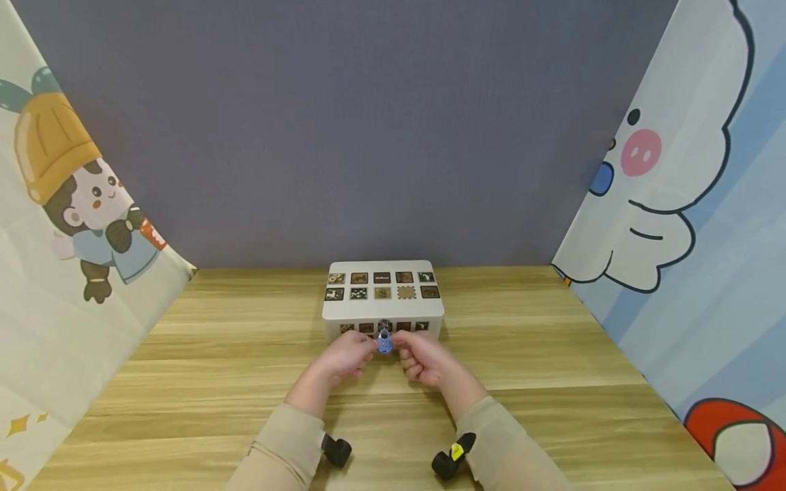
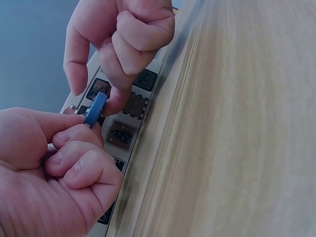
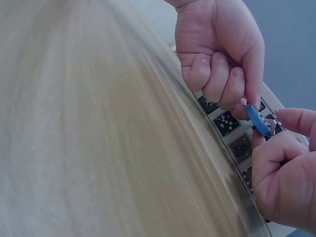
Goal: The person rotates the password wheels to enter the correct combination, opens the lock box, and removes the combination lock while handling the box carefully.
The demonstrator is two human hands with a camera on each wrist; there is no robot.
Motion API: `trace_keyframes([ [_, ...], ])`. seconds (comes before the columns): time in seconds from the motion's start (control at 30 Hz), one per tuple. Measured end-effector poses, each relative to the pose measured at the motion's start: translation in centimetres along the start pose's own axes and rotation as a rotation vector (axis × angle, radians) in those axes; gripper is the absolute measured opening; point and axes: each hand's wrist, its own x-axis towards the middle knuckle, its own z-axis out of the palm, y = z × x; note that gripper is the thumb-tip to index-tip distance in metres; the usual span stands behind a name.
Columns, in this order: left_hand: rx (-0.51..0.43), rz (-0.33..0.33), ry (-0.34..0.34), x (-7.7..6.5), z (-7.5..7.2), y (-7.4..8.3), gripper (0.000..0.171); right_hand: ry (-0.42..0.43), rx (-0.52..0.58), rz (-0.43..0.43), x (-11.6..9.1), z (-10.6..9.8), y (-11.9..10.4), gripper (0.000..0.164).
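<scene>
A small blue padlock [image 1: 385, 342] hangs at the front of a pale box [image 1: 383, 310] decorated with dark picture squares. My left hand [image 1: 351, 354] pinches the padlock's side between thumb and index finger, its other fingers curled in. From the opposite side my right hand [image 1: 424, 358] curls its index finger against the lock. In the left wrist view the right thumb stands a little apart from the blue body [image 2: 96, 109]. Small bumps show along the lock's face [image 3: 258, 120] in the right wrist view. A metal clasp [image 1: 385, 324] sits just above the padlock on the box front.
The box stands on a wood-grain table [image 1: 245, 341], close to a grey back panel [image 1: 381, 136]. Cartoon-printed cloths hang at the left [image 1: 37, 273] and right [image 1: 706, 307]. Black wrist straps [image 1: 336, 451] are worn over beige sleeves [image 1: 276, 450].
</scene>
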Motion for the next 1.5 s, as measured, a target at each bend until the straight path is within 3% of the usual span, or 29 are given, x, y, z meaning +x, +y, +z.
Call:
trace_keyframes([
  [0.4,-0.006,-0.014,-0.002,-0.1,0.1,0.3,0.029,-0.019,-0.019,-0.017,0.1,0.7,0.3,0.010],
  [1.5,-0.004,-0.003,-0.018,0.3,0.0,-0.1,0.027,0.039,-0.080,-0.034,0.9,1.3,1.0,0.012],
])
